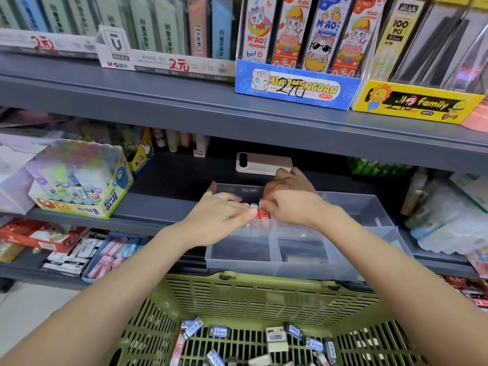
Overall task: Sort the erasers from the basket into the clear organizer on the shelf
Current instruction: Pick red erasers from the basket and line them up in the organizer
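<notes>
Our left hand (224,216) and right hand (293,204) pinch red erasers (262,213) into a row in the clear organizer (290,270); next we need more from the basket (237,294).

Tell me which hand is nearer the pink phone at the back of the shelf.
Right. The right hand is just in front of the pink phone; the left hand sits further forward and left, both at the red erasers in the clear organizer.
</notes>
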The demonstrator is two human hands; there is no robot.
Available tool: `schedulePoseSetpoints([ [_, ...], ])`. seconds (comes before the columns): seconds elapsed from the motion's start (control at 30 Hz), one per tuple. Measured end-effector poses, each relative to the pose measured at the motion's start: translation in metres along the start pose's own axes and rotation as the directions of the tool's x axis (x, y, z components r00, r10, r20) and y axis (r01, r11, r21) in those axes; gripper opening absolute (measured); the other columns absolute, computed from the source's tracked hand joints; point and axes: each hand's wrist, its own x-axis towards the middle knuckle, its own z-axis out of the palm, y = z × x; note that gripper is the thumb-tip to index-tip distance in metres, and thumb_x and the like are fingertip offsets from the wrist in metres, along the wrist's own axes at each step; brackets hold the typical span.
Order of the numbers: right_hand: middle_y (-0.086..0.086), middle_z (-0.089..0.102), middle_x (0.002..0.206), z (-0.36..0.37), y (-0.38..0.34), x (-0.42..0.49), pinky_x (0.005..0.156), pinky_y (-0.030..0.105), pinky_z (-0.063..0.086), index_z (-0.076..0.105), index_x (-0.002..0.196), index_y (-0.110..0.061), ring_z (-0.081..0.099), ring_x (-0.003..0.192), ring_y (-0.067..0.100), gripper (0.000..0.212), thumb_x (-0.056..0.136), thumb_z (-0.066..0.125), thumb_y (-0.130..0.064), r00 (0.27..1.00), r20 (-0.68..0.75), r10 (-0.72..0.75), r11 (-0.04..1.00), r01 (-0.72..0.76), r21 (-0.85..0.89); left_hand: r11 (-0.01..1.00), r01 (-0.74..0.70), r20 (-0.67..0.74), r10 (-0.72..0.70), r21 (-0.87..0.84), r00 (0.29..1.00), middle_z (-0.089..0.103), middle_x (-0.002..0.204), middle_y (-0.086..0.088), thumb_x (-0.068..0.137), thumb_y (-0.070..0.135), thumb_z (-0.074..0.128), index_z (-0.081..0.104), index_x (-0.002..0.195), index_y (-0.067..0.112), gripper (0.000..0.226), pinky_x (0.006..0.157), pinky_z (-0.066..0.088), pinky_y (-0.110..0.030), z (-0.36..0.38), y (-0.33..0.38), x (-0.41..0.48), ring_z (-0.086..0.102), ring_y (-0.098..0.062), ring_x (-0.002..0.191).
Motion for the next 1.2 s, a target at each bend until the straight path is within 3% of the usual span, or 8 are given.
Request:
schedulePoseSetpoints([
  [0.23,-0.010,0.066,0.111,0.008,-0.007,-0.027,0.085,0.032,0.025,0.070,0.105,-0.024,0.049,0.106,0.023,0.026,0.096,0.046,-0.032,0.974,-0.225,0.022,0.989,0.012,0.150,0.995,-0.032,-0.312,0.001,-0.093,0.950,0.068,0.116,0.009,0.090,0.052,0.034,0.074,0.106,0.019,0.053,0.108,0.026,-0.047,-0.006,0.007,-0.020,0.054,-0.017,0.117],
  [0.37,0.000,0.070,0.093,0.006,-0.033,-0.067,0.073,0.038,0.039,0.073,0.091,-0.013,0.059,0.084,0.030,0.017,0.088,0.057,-0.018,0.797,-0.600,0.074,0.953,0.120,0.277,1.000,0.000,-0.467,-0.012,-0.024,0.884,0.068,0.116,0.001,0.092,0.045,0.035,0.074,0.102,0.013,0.051,0.111,0.023,-0.052,-0.009,0.014,-0.059,0.057,-0.021,0.113],
  [0.47,0.002,0.067,0.089,0.019,-0.072,-0.107,0.072,0.034,0.035,0.070,0.091,-0.010,0.054,0.083,0.023,0.022,0.091,0.050,-0.020,0.743,-0.669,0.012,0.911,0.268,0.314,0.995,0.091,-0.499,-0.092,-0.027,0.861,0.068,0.113,-0.003,0.094,0.037,0.043,0.075,0.099,0.011,0.041,0.109,0.026,-0.049,-0.009,0.014,-0.093,0.058,-0.024,0.110],
  [0.67,0.008,0.068,0.081,0.097,-0.150,-0.148,0.070,0.036,0.052,0.071,0.090,-0.003,0.061,0.075,0.025,0.014,0.089,0.059,-0.012,0.921,-0.331,-0.207,0.785,0.358,0.506,0.956,0.292,-0.354,-0.273,0.002,0.894,0.059,0.128,-0.013,0.090,0.038,0.042,0.070,0.113,0.013,0.044,0.105,0.029,-0.042,0.001,0.011,-0.153,0.050,-0.030,0.120],
  [0.8,0.007,0.066,0.113,0.156,-0.197,-0.132,0.100,0.039,0.042,0.064,0.117,-0.010,0.056,0.107,0.022,0.027,0.095,0.050,-0.012,0.954,-0.048,-0.296,0.772,0.269,0.575,0.944,0.329,-0.284,-0.316,-0.003,0.905,0.051,0.138,-0.011,0.091,0.044,0.038,0.057,0.132,0.020,0.051,0.110,0.025,-0.039,0.009,0.005,-0.182,0.041,-0.028,0.130],
  [0.9,-0.005,0.054,0.133,0.182,-0.220,-0.110,0.105,0.039,0.033,0.058,0.126,-0.021,0.040,0.123,0.017,0.031,0.098,0.044,-0.017,0.960,0.011,-0.279,0.813,0.230,0.535,0.937,0.347,-0.258,-0.345,-0.038,0.903,0.043,0.145,-0.007,0.094,0.049,0.038,0.048,0.139,0.026,0.051,0.112,0.022,-0.039,0.015,0.001,-0.194,0.035,-0.026,0.135],
  [1.03,-0.007,0.056,0.121,0.199,-0.230,-0.095,0.084,0.032,0.033,0.061,0.116,-0.024,0.038,0.104,0.018,0.028,0.090,0.057,-0.016,0.971,0.031,-0.236,0.896,0.206,0.393,0.937,0.342,-0.250,-0.348,-0.069,0.904,0.041,0.146,-0.005,0.090,0.048,0.037,0.047,0.139,0.027,0.054,0.110,0.020,-0.034,0.015,0.000,-0.195,0.034,-0.024,0.135],
  [1.2,-0.008,0.057,0.112,0.208,-0.211,-0.100,0.087,0.031,0.028,0.064,0.112,-0.028,0.039,0.100,0.015,0.028,0.087,0.058,-0.038,0.983,0.068,-0.169,0.945,0.142,0.294,0.933,0.356,-0.260,-0.357,-0.051,0.897,0.046,0.142,-0.011,0.090,0.044,0.040,0.050,0.137,0.020,0.054,0.112,0.024,-0.040,0.014,0.002,-0.192,0.035,-0.029,0.135],
])
